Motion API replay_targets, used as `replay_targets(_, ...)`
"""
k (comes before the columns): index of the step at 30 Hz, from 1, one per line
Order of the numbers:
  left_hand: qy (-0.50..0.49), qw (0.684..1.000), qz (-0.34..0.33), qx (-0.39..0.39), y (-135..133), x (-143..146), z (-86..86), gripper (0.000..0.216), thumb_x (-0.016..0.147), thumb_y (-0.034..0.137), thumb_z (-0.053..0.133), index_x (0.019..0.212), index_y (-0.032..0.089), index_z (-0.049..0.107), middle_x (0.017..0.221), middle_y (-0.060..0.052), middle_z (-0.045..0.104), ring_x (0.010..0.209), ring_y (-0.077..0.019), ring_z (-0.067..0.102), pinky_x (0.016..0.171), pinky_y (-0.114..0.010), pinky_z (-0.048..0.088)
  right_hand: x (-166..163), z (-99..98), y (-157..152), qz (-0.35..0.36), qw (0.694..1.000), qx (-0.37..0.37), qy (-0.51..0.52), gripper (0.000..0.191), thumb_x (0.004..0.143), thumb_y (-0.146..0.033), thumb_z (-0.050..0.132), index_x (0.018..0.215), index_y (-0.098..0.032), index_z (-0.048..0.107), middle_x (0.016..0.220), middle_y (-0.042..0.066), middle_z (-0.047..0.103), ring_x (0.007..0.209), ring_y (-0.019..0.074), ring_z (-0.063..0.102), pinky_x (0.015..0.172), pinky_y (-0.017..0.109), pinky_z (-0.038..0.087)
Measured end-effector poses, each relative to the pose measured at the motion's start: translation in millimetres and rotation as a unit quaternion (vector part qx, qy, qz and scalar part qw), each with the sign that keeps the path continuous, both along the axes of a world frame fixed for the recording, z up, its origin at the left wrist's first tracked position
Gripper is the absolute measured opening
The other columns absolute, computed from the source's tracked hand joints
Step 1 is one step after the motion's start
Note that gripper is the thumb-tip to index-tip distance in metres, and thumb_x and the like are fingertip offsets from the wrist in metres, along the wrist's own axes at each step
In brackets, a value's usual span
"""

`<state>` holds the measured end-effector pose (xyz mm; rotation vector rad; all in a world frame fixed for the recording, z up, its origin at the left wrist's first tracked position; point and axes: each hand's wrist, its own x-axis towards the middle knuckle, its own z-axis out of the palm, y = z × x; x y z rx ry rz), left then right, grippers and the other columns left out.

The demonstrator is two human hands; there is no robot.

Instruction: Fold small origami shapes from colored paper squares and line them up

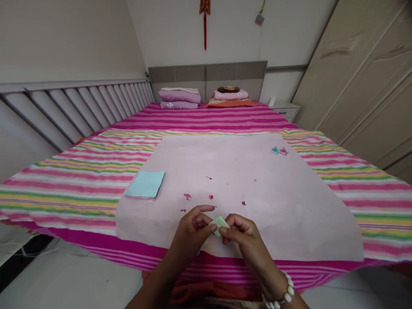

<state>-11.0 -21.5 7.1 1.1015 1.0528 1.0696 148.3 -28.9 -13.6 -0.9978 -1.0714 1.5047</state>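
Nearest me, left hand and right hand pinch a pale-green paper diamond; folding, I judge, next needing careful alignment.

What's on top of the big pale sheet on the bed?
A paper stack at left, a blue folded paper and a pink folded paper at far right, and scattered reddish marks. The left hand and right hand, holding green paper, hide whatever is behind them.

Sheet: plain pale pink. Over its near edge: light-green folded paper. On its left: light-blue-topped paper stack. Under it: pink/white/yellow/green striped cloth.
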Motion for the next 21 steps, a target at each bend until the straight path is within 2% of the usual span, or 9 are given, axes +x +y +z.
replay_targets(6, -0.046, 0.999, 0.011, -0.020, 6.3, -2.6, -7.2, 0.043, 0.062, 0.023, 0.079, 0.100, 0.015, 0.060, 0.062, 0.000, 0.070, 0.057, -0.0130, 0.061, 0.060, -0.025, 0.046, -0.5, -5.9, 1.2, 0.000, 1.000, 0.010, 0.017, 0.025, 0.075, -0.037, 0.071, 0.061, -0.017, 0.064, 0.052, 0.000, 0.062, 0.052, 0.0137, 0.052, 0.057, 0.026, 0.039)
replay_targets(10, -0.070, 0.994, 0.077, -0.031, 5.2, 6.6, -18.2, 0.039, 0.061, 0.028, 0.081, 0.093, 0.014, 0.063, 0.057, 0.002, 0.068, 0.053, -0.0108, 0.057, 0.058, -0.023, 0.043, -3.3, -7.0, 0.5, -0.036, 0.999, 0.023, 0.013, 0.026, 0.075, -0.038, 0.070, 0.061, -0.017, 0.064, 0.052, 0.000, 0.061, 0.054, 0.0146, 0.052, 0.059, 0.027, 0.040)
replay_targets(13, -0.131, 0.982, 0.115, -0.066, 0.6, 18.5, -24.1, 0.039, 0.059, 0.029, 0.082, 0.092, 0.015, 0.065, 0.064, 0.002, 0.069, 0.058, -0.0097, 0.059, 0.061, -0.022, 0.045, -6.1, -5.9, -1.2, -0.090, 0.995, 0.033, -0.020, 0.024, 0.076, -0.038, 0.070, 0.062, -0.018, 0.065, 0.051, -0.002, 0.058, 0.053, 0.0138, 0.050, 0.057, 0.026, 0.039)
replay_targets(15, -0.160, 0.978, 0.099, -0.092, -1.6, 23.7, -25.1, 0.036, 0.058, 0.028, 0.084, 0.087, 0.015, 0.067, 0.069, 0.001, 0.069, 0.060, -0.0090, 0.060, 0.061, -0.021, 0.046, -6.8, -5.2, -2.3, -0.103, 0.993, 0.041, -0.033, 0.023, 0.076, -0.038, 0.070, 0.063, -0.019, 0.066, 0.051, -0.003, 0.056, 0.052, 0.0130, 0.048, 0.054, 0.025, 0.038)
replay_targets(17, -0.189, 0.973, 0.076, -0.111, -2.0, 24.1, -23.7, 0.030, 0.058, 0.026, 0.084, 0.079, 0.013, 0.068, 0.066, 0.001, 0.068, 0.058, -0.0074, 0.059, 0.059, -0.019, 0.046, -5.8, -5.1, -2.4, -0.082, 0.995, 0.048, -0.028, 0.020, 0.075, -0.037, 0.071, 0.068, -0.019, 0.068, 0.055, -0.002, 0.059, 0.054, 0.0132, 0.050, 0.055, 0.025, 0.039)
replay_targets(19, -0.234, 0.962, 0.050, -0.134, -1.0, 20.4, -21.0, 0.025, 0.060, 0.024, 0.084, 0.077, 0.013, 0.068, 0.061, 0.002, 0.065, 0.054, -0.0051, 0.057, 0.058, -0.016, 0.046, -3.1, -5.9, -1.3, -0.057, 0.997, 0.051, 0.006, 0.016, 0.074, -0.035, 0.073, 0.078, -0.020, 0.071, 0.065, 0.000, 0.064, 0.062, 0.0148, 0.054, 0.061, 0.026, 0.043)
replay_targets(21, -0.286, 0.942, -0.001, -0.175, -0.3, 15.2, -18.5, 0.024, 0.062, 0.019, 0.084, 0.078, 0.013, 0.068, 0.061, 0.003, 0.064, 0.052, -0.0032, 0.057, 0.056, -0.013, 0.046, 0.0, -6.6, 0.6, -0.043, 0.997, 0.038, 0.060, 0.023, 0.071, -0.032, 0.076, 0.091, -0.022, 0.071, 0.080, 0.002, 0.068, 0.076, 0.0174, 0.059, 0.072, 0.028, 0.045)
